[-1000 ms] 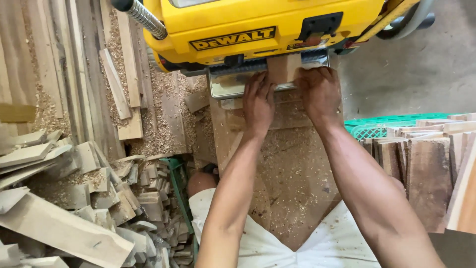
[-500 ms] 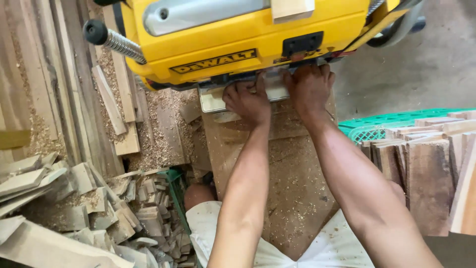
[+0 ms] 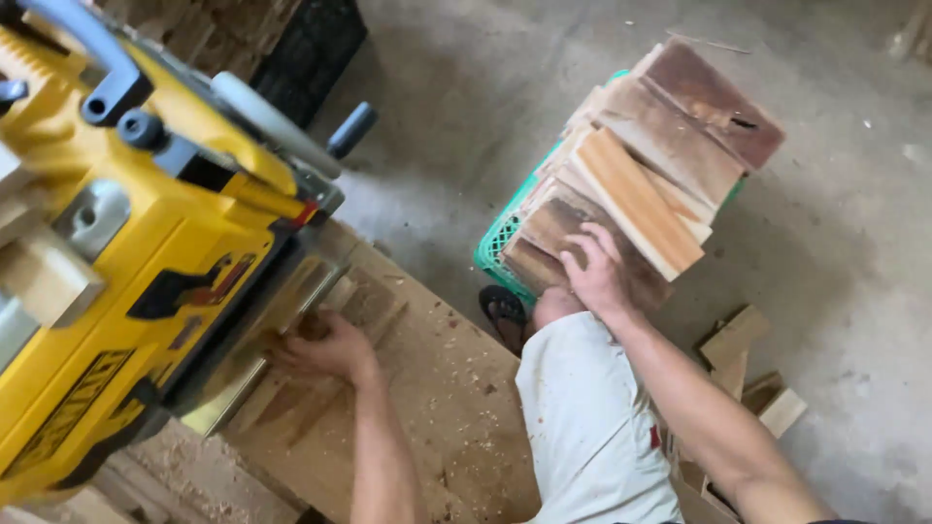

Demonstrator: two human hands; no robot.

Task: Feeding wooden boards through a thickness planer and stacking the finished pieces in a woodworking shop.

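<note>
- Head view, largest thing first: one yellow thickness planer (image 3: 126, 281) fills the left side, tilted in the frame, with a metal outfeed plate at its mouth. It looks heavy and rigid, nothing to lift by hand.
- One broad plywood panel (image 3: 437, 388) lies under the planer's mouth as a low tabletop, dusted with shavings.
- One green plastic crate (image 3: 497, 247) stands on the concrete floor (image 3: 854, 243), mostly hidden by its load.
- Stacked boards (image 3: 641, 175) fill the crate; about six or seven faces show, an exact count I cannot give. They are short, stiff, rough-sawn planks, likely moderately light each, dry and not slippery, though splintery at the edges. A hold across the width near one end would suit.
- Four or so offcut blocks (image 3: 748, 369) lie near the person's right side.
- Right hand (image 3: 594, 272) rests flat on a dark board at the near end of the stack, fingers spread wide, its grip not closed on anything.
- Left hand (image 3: 325, 347) lies at the planer's mouth on a short wood piece (image 3: 364, 301); whether its grip closes on it I cannot tell.
- One sandalled foot (image 3: 505, 311) shows beside the crate.
</note>
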